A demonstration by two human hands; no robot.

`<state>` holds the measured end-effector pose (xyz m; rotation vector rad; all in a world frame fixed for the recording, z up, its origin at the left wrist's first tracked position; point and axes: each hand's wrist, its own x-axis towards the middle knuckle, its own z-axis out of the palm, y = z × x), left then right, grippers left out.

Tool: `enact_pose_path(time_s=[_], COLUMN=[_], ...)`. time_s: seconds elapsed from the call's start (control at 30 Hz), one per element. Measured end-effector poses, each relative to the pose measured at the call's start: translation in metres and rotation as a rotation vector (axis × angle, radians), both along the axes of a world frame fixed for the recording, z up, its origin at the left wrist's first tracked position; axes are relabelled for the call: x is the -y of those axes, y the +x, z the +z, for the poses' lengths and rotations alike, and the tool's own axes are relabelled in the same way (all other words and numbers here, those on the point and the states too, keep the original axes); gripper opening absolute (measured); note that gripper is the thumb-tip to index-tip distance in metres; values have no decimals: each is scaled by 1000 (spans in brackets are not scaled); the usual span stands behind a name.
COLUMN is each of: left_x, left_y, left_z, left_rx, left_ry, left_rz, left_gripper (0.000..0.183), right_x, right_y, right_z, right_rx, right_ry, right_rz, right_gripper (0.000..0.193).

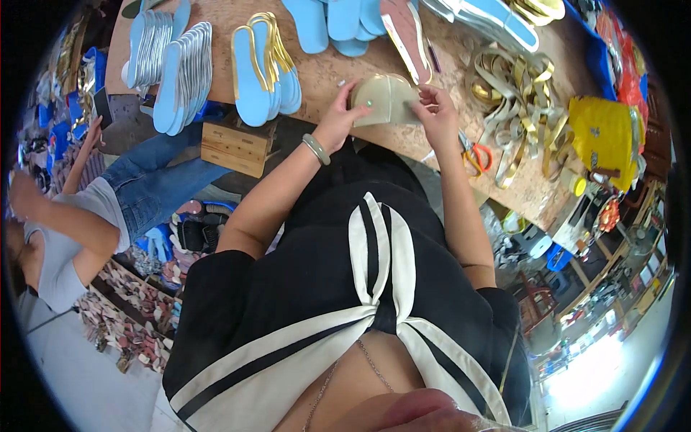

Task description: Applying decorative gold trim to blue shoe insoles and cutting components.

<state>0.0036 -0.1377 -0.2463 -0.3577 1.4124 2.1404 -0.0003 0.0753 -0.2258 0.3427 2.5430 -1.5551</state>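
At the near edge of the table I hold a pale beige, shiny curved piece with a line down its middle. My left hand grips its left side, the thumb lying on top near a small green spot. At the opposite side, the bent fingers of my right hand are closed at the piece's edge, and part of them is hidden. Just beyond it lies a brownish-pink sole with a pale rim. Orange-handled scissors rest by my right wrist.
Blue insoles with silver edges and gold edges stand in rows at left. Plain blue insoles lie at the back. Tangled gold ribbon and a yellow bag cover the right. Another person is at left, near a wooden box.
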Motion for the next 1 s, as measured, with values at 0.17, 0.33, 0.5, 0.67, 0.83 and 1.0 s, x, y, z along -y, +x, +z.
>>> enact_pose_path(time_s=[0.17, 0.33, 0.5, 0.67, 0.83, 1.0], left_x=[23, -17, -51, -40, -41, -32], left_y=[16, 9, -1, -10, -11, -11], left_z=[-72, -12, 5, -23, -23, -28], left_rx=[-20, -815, -990, -943, -1047, -1070], left_ry=[-369, -1311, -1520, -1449, -1429, -1376], left_rz=[-23, -293, -615, -694, -656, -625], left_gripper=[61, 79, 87, 81, 76, 75], right_x=[-24, -28, -20, -9, -13, -10], right_y=[24, 29, 21, 10, 15, 14], right_z=[-61, -97, -87, -63, -81, -73], right_rx=[246, 362, 299, 285, 183, 213], right_ry=[-329, -293, -76, 107, -12, -88], right_rz=[-31, -59, 7, 97, 53, 15], right_gripper=[23, 24, 22, 20, 19, 17])
